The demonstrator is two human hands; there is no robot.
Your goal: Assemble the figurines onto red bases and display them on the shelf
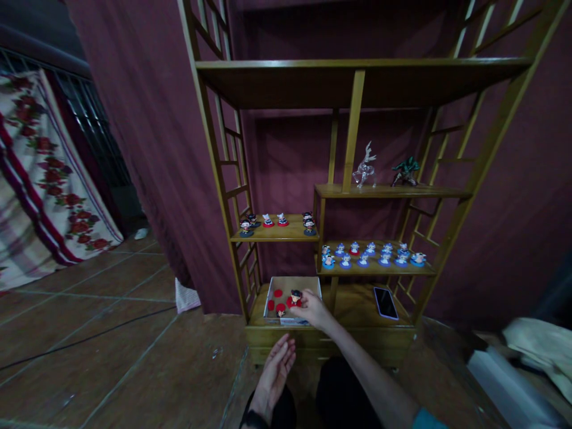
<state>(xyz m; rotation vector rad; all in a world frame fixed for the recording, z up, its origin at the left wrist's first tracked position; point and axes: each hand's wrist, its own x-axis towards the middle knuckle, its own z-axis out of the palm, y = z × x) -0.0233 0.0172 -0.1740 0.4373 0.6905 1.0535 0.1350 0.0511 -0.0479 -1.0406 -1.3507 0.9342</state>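
Note:
My right hand (314,308) reaches over a shallow cardboard box (298,282) and grips a small figurine (295,297) with black hair and red clothing between thumb and fingers. Inside the box lie red round pieces (277,293) and another small figurine (280,311) with dark hair, near the front wall. My left hand (277,364) hovers in front of the box, below its front edge, palm turned inward, fingers stretched out and holding nothing. It touches neither the box nor the shelf.
A wooden display shelf (277,236) bears several black-haired figurines (246,226) and two white ones. To the right, several blue-based figurines (363,258) stand in rows. Above them are a clear horse-like figure (366,170) and a green figure (406,171). A phone (385,302) lies at lower right.

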